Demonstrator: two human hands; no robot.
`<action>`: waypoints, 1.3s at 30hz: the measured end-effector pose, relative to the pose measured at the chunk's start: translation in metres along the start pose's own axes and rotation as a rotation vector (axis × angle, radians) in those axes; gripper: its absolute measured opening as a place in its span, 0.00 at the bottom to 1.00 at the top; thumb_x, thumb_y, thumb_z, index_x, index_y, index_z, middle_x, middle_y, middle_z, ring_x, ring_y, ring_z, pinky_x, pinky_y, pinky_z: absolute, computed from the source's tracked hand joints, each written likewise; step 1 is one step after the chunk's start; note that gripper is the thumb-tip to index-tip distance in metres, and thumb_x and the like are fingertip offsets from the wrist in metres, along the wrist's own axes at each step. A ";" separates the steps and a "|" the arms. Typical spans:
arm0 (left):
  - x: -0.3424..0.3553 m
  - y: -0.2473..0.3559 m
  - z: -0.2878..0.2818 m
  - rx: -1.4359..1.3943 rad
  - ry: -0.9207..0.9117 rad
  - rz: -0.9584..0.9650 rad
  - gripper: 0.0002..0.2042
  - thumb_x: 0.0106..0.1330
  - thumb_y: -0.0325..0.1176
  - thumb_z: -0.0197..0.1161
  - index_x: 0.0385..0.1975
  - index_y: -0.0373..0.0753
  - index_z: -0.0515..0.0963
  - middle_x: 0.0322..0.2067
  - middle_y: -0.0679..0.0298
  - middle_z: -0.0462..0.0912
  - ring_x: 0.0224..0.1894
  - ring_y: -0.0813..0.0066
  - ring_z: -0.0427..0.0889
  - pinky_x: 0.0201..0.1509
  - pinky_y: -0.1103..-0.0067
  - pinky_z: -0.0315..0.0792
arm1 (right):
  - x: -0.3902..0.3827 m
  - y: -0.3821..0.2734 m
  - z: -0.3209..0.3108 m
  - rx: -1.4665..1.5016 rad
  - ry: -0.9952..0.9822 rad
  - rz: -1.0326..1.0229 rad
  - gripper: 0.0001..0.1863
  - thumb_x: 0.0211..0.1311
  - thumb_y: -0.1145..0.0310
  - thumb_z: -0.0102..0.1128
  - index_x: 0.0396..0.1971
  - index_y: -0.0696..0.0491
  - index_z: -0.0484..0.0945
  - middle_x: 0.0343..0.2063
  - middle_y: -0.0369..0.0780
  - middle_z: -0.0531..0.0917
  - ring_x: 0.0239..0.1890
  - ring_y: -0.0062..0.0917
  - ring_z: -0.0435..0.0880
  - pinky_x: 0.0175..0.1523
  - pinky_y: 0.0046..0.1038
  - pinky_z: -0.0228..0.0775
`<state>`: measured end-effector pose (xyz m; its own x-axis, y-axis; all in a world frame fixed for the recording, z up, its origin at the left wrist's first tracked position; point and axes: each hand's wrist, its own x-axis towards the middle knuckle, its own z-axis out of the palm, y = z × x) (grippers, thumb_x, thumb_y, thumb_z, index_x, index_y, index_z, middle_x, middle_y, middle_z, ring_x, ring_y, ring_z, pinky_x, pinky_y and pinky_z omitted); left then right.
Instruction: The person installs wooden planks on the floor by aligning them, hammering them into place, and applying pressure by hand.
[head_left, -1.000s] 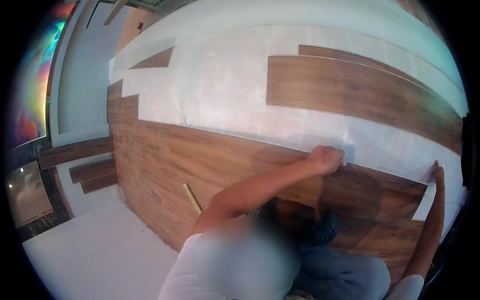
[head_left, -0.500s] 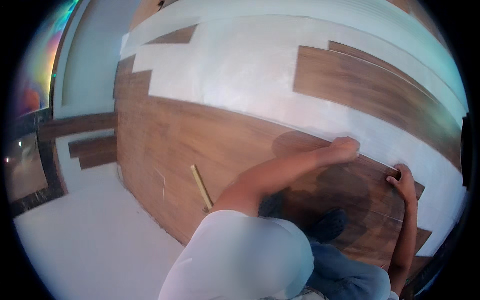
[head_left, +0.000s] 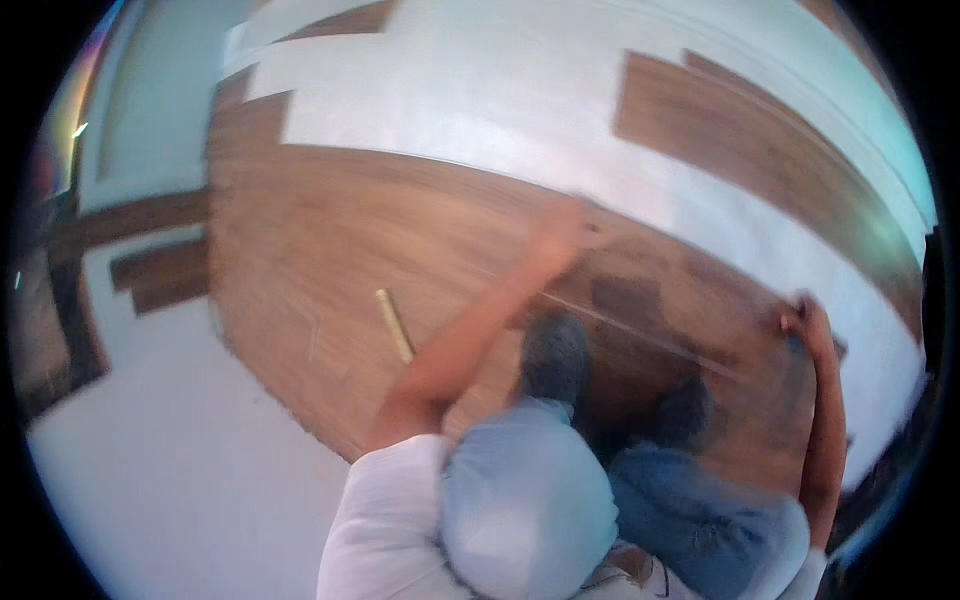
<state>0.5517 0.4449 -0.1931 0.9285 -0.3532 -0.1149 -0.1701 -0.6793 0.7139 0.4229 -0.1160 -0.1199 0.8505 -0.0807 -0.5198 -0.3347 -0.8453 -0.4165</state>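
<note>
Brown wood-look floor planks [head_left: 400, 210] are laid edge to edge beneath me. My left hand [head_left: 566, 228] is over the planks near their far edge. Its fingers are smeared by motion, so their hold cannot be made out. My right hand [head_left: 806, 322] is at the far edge of the laid planks, toward their right end. Its fingers are bent in and closed, and whatever may be between them is hidden. A slim yellowish stick [head_left: 394, 322] lies on the planks left of my left forearm.
Beyond the planks runs a pale white underlay [head_left: 470, 100]. Loose brown planks [head_left: 735, 130] rest on it at the far right, with another plank piece [head_left: 345, 20] at the far left. A few short planks [head_left: 165, 275] lie at the left. My shoe [head_left: 555, 355] stands on the planks.
My left hand has moved left, off its earlier spot at the plank edge. My right hand stays near the edge, its fingers more curled. The view has shifted, and my left knee shows more.
</note>
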 end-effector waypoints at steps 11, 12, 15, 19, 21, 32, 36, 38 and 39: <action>0.049 0.006 -0.114 0.653 -0.369 0.179 0.45 0.34 0.35 0.84 0.60 0.41 0.72 0.55 0.57 0.74 0.62 0.56 0.71 0.68 0.66 0.67 | -0.012 -0.014 0.001 -0.136 0.071 0.074 0.28 0.49 0.53 0.75 0.38 0.62 0.75 0.35 0.54 0.81 0.40 0.52 0.79 0.47 0.43 0.70; 0.050 0.005 -0.115 0.664 -0.371 0.177 0.45 0.32 0.35 0.84 0.59 0.40 0.72 0.54 0.58 0.75 0.61 0.56 0.72 0.67 0.66 0.68 | -0.010 -0.013 0.003 -0.137 0.074 0.066 0.29 0.49 0.53 0.75 0.39 0.62 0.75 0.36 0.54 0.81 0.41 0.52 0.80 0.48 0.43 0.70; 0.054 0.005 -0.117 0.723 -0.386 0.136 0.43 0.32 0.35 0.84 0.56 0.38 0.72 0.52 0.58 0.75 0.58 0.56 0.73 0.65 0.65 0.69 | -0.014 -0.022 0.004 -0.174 0.119 0.036 0.29 0.49 0.53 0.75 0.40 0.62 0.76 0.36 0.53 0.81 0.42 0.50 0.81 0.49 0.44 0.70; 0.060 0.012 -0.115 0.702 -0.440 0.115 0.45 0.35 0.35 0.84 0.60 0.36 0.70 0.60 0.52 0.72 0.66 0.51 0.68 0.72 0.64 0.63 | -0.015 -0.016 0.008 -0.136 0.057 0.166 0.26 0.51 0.55 0.76 0.38 0.62 0.78 0.35 0.50 0.83 0.40 0.43 0.83 0.47 0.43 0.72; 0.062 -0.017 -0.096 0.662 -0.426 0.151 0.48 0.38 0.35 0.83 0.65 0.36 0.67 0.68 0.48 0.66 0.72 0.48 0.61 0.77 0.63 0.56 | -0.010 0.029 0.009 0.009 -0.084 0.174 0.26 0.51 0.54 0.76 0.40 0.60 0.81 0.36 0.49 0.85 0.40 0.40 0.84 0.47 0.40 0.74; 0.058 0.000 -0.103 0.648 -0.423 0.139 0.40 0.27 0.25 0.83 0.49 0.33 0.73 0.49 0.54 0.75 0.53 0.49 0.72 0.59 0.63 0.70 | -0.013 -0.003 0.019 -0.374 -0.008 -0.101 0.35 0.52 0.47 0.73 0.48 0.59 0.74 0.45 0.50 0.82 0.54 0.47 0.79 0.59 0.44 0.69; 0.057 -0.004 -0.104 0.593 -0.373 0.122 0.41 0.26 0.23 0.81 0.50 0.34 0.72 0.49 0.53 0.74 0.53 0.49 0.72 0.59 0.63 0.70 | -0.005 -0.003 0.020 -0.360 -0.033 -0.088 0.36 0.48 0.48 0.75 0.49 0.59 0.73 0.48 0.48 0.80 0.56 0.46 0.77 0.60 0.45 0.67; 0.060 -0.004 -0.105 0.584 -0.414 0.129 0.40 0.29 0.23 0.81 0.50 0.33 0.71 0.49 0.52 0.74 0.54 0.48 0.71 0.59 0.61 0.69 | -0.010 -0.002 0.023 -0.348 0.012 -0.096 0.34 0.47 0.50 0.76 0.47 0.58 0.74 0.47 0.48 0.81 0.55 0.46 0.77 0.59 0.44 0.68; 0.062 -0.001 -0.102 0.577 -0.424 0.125 0.39 0.31 0.23 0.80 0.50 0.33 0.71 0.49 0.52 0.74 0.54 0.48 0.71 0.59 0.61 0.69 | -0.016 0.001 0.022 -0.344 0.035 -0.098 0.34 0.47 0.50 0.76 0.46 0.58 0.74 0.46 0.48 0.81 0.54 0.46 0.78 0.59 0.44 0.69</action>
<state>0.6434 0.4896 -0.1306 0.7025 -0.5901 -0.3978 -0.5223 -0.8072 0.2750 0.4004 -0.1036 -0.1284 0.8874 -0.0032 -0.4610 -0.0997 -0.9777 -0.1849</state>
